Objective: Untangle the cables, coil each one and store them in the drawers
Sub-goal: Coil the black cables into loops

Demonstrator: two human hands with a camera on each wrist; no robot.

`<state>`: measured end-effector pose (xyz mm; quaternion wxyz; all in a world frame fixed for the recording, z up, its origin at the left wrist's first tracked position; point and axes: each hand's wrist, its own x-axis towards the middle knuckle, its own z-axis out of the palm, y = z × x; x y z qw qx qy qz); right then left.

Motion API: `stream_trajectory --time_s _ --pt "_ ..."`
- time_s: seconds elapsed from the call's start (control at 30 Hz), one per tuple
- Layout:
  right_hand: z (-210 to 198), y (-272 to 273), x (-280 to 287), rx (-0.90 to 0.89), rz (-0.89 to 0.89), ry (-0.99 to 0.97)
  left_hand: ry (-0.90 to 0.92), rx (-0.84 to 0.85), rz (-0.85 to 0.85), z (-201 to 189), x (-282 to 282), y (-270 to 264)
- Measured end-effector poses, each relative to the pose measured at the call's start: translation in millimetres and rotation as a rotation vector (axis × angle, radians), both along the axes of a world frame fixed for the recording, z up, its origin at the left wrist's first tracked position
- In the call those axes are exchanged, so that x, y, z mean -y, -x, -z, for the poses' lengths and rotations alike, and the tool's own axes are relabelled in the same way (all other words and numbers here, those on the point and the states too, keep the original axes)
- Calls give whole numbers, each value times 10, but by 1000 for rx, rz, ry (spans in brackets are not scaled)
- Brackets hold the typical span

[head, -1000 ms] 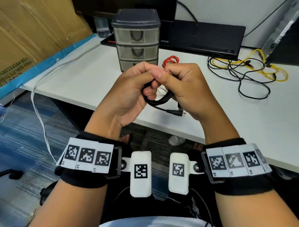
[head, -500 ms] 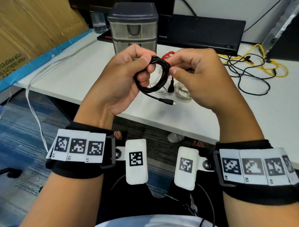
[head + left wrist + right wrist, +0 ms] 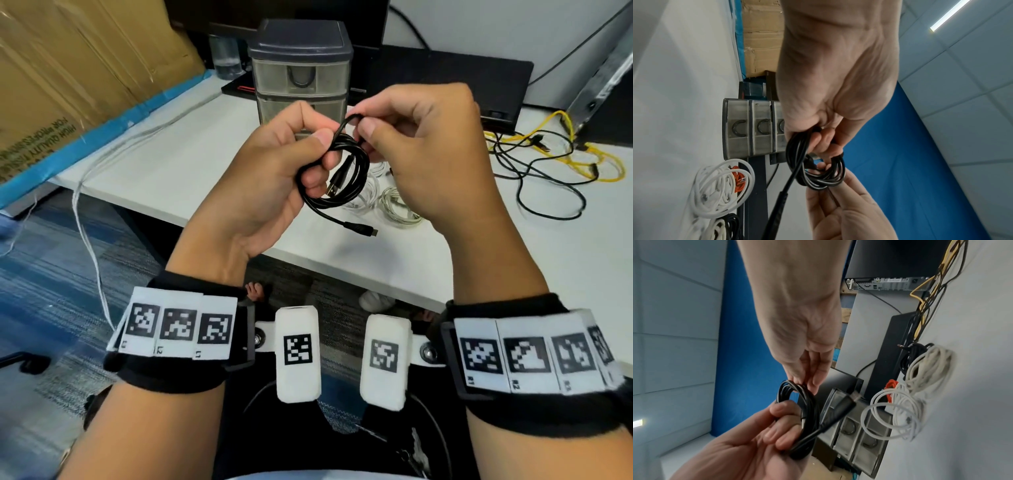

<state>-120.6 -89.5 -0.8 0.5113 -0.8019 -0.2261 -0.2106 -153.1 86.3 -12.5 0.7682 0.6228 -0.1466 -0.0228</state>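
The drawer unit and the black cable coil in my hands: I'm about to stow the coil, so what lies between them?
In the wrist views, white cable coils and an orange cable lie on the table before the drawer unit, beyond the black cable coil.

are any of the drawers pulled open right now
No, all three fronts of the drawers sit flush and shut, while both hands hold the black cable in front of them.

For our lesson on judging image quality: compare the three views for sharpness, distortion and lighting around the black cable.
Head view: evenly lit and sharp on the black cable, straight edges bowed by the wide lens. Left wrist view: turned sideways, a bright ceiling light, the left hand crisp. Right wrist view: also sideways, the cable's plug blurred, the white cables sharper.
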Motion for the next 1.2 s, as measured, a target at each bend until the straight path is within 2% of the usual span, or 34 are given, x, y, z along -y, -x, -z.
stream_trajectory --time_s 0.33,0.6,0.93,1.1,1.2 --pt "99 27 18 -20 -11 -98 -72 -11 42 9 37 14" --pt "145 83 42 -117 -70 -63 16 -33 -124 40 65 -13" --pt "116 135 32 -177 -110 -37 -46 21 -253 75 148 -34" --pt "127 137 -6 -164 -83 61 -33 9 -317 115 193 -50" --pt "106 114 28 -235 -138 125 12 -6 -349 123 198 -56"
